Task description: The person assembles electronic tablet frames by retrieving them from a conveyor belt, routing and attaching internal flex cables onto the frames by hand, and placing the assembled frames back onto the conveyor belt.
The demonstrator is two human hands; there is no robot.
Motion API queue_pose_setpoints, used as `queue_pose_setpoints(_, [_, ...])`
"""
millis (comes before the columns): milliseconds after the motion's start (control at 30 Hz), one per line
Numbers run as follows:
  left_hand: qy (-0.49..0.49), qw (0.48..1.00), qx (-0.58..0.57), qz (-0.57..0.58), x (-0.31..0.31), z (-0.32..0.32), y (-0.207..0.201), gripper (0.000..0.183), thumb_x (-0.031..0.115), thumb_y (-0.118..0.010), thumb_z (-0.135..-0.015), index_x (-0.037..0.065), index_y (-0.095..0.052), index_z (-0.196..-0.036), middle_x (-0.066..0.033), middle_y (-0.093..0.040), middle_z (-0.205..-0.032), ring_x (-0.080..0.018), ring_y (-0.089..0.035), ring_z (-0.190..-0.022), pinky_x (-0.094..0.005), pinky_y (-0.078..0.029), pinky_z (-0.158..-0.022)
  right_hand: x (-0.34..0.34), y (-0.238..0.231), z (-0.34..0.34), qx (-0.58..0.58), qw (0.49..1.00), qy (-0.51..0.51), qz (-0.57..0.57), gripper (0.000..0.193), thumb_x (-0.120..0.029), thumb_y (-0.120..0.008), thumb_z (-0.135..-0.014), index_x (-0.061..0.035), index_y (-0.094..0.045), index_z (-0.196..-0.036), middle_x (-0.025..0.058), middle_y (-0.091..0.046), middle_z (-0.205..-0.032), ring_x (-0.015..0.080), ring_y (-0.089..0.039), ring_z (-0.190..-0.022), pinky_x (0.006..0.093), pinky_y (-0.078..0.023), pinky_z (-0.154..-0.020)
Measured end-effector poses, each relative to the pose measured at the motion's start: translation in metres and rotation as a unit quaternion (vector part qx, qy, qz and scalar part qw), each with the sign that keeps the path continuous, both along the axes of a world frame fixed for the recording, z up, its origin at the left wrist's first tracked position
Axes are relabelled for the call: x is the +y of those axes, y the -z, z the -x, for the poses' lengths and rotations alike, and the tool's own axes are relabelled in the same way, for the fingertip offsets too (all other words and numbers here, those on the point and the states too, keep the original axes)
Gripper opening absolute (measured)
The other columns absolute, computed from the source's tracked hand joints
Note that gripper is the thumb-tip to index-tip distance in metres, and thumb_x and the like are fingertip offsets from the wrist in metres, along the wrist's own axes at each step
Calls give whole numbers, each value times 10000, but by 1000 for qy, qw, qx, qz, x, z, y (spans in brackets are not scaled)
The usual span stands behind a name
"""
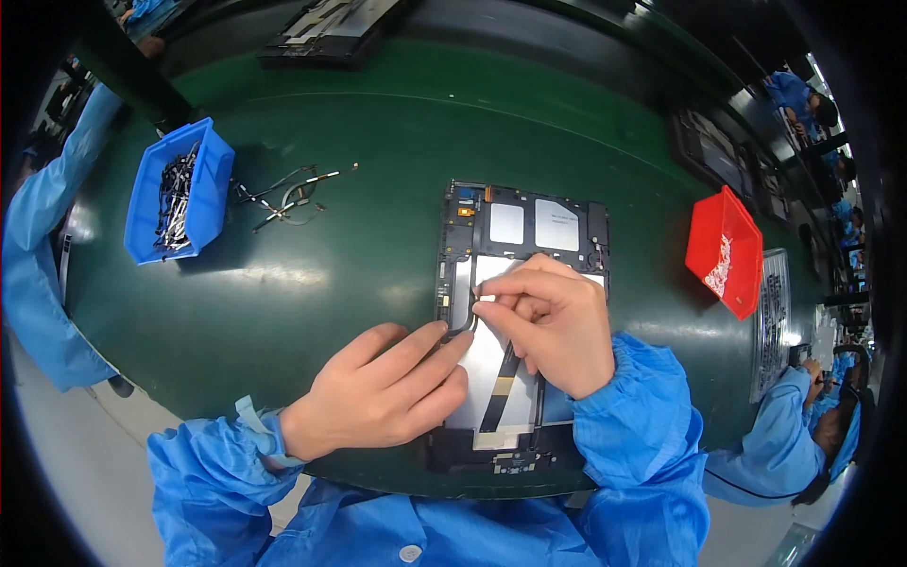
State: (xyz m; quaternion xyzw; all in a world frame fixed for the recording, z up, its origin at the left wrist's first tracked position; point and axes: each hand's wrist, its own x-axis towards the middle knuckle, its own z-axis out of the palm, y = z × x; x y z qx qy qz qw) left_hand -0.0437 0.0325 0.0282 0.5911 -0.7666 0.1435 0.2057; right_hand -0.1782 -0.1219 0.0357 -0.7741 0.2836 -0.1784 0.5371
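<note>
One opened flat device (493, 364) lies at the centre of the frame. Two hands attend it: the right hand (567, 326), thumb and forefinger pinched together on one thin black cable (475, 323); the left hand (378, 402), fingers slightly apart, two fingertips touching down beside it. One blue bin (210, 194) (cables (177, 198) inside, too tangled to count) stands upper left; one red bin (746, 250), right.

The device (499, 268) is black and silver, the table (378, 208) green, one bin (705, 229) red
</note>
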Motion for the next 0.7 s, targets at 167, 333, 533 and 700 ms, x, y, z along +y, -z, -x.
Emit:
queue_pose_setpoints(167, [5,1000,12,-20,-4,1,1,107,198,-625,-704,133,-593,-782,-13,-665,-1054,-198,-619,-973,-324,-475,-786,-7,-8,-10,36,997,38,-57,99,-26,-737,-752,-7,-704,-843,61,-604,-741,83,-543,-458,234,-407,-448])
queue_pose_setpoints(333, [26,998,42,-29,-6,1,3,99,194,-610,-706,120,-588,-769,-36,-664,-1039,-209,-625,-982,-340,-485,-817,-7,3,-10,3,999,43,10,80,-23,-735,-748,-1,-695,-813,58,-589,-708,78,-520,-469,242,-389,-448])
queue_pose_setpoints(533, [24,999,42,-21,-8,-1,9,86,240,-583,-760,157,-559,-762,-33,-641,-1014,-167,-615,-982,-315,-487,-809,-7,9,-10,-10,997,20,70,74,39,-707,-780,59,-685,-847,61,-597,-786,46,-549,-517,182,-382,-437])
queue_pose_setpoints(700, [16,999,52,4,-11,-2,12,60,192,-589,-747,156,-543,-736,-30,-659,-974,-188,-632,-952,-312,-499,-766,-7,12,-11,-20,997,19,77,90,54,-715,-762,61,-690,-848,61,-602,-782,39,-537,-525,183,-377,-457])
